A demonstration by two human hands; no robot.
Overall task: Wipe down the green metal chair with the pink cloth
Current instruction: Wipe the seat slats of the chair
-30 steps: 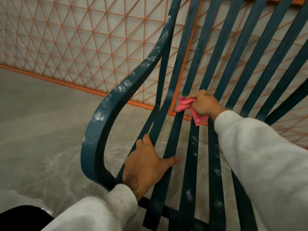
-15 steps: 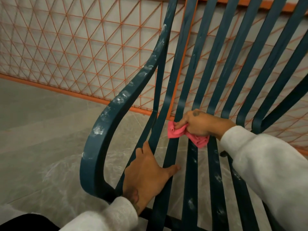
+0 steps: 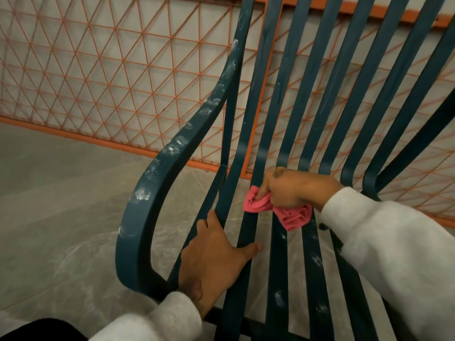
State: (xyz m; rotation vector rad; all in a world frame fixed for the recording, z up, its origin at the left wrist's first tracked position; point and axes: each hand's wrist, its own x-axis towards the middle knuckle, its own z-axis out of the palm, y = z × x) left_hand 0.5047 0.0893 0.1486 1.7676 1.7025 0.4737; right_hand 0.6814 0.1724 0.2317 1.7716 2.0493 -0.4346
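The green metal chair [image 3: 147,217] fills the view, with a curved armrest on the left and long slats running from back to seat. White dusty smudges mark the armrest and the seat slats. My right hand [image 3: 295,190] grips the bunched pink cloth [image 3: 294,216] and presses it on the slats where the back bends into the seat. My left hand [image 3: 216,254] holds the leftmost seat slats, thumb stretched across the top and fingers tucked down between the slats, out of sight.
An orange wire-mesh panel [image 3: 123,82] stands right behind the chair against a pale wall. Grey floor [image 3: 49,193] lies to the left, and a scuffed translucent sheet shows under the seat.
My right hand has slid the pink cloth down the slats from the lower back towards the seat. My left hand has kept its hold on the slats.
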